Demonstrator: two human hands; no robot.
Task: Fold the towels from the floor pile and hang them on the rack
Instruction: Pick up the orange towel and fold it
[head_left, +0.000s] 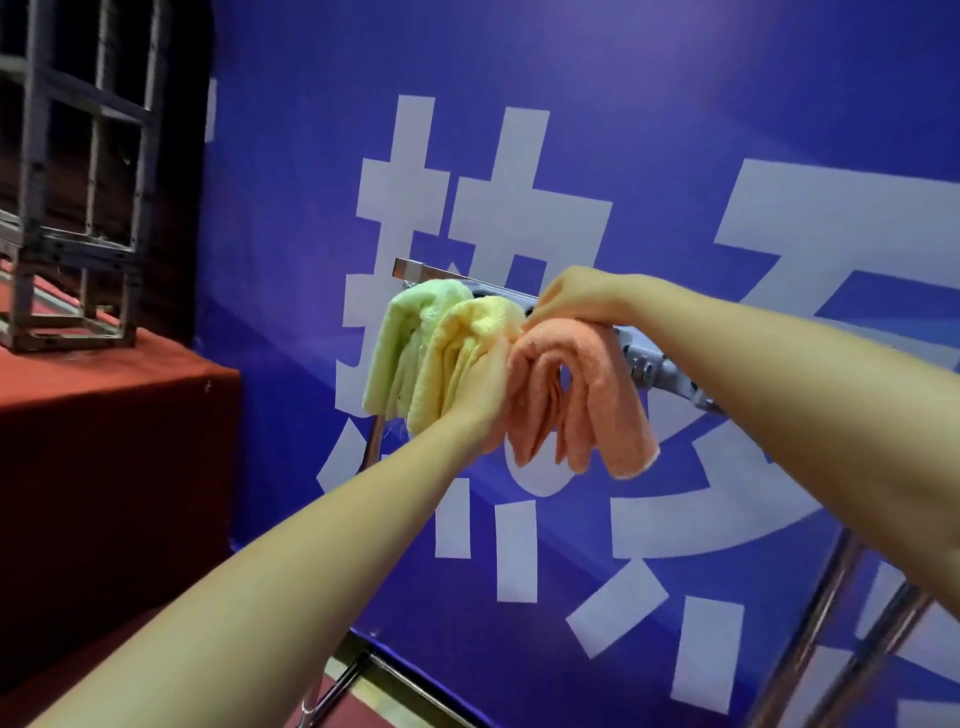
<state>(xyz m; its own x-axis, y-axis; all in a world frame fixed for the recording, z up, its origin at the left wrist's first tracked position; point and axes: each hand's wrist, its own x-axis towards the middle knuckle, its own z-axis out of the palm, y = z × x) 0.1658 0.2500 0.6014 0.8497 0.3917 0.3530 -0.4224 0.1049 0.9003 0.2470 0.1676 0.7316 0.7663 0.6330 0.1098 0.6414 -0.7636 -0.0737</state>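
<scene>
Single view only, head-worn, wide-angle; no second view to overlap with. Camera sits at the person's head height and faces forward and slightly down along both outstretched bare forearms, which enter from the bottom-left and right edges. Frame is tilted: the silver metal rack bar (644, 358) runs diagonally, dropping towards the right. Close range, roughly arm's reach from the bar. Just behind it, a blue banner with large white characters (675, 130) fills most of the field. At left edge, a red-draped platform (104, 415) bearing a grey metal truss frame (78, 208).
</scene>
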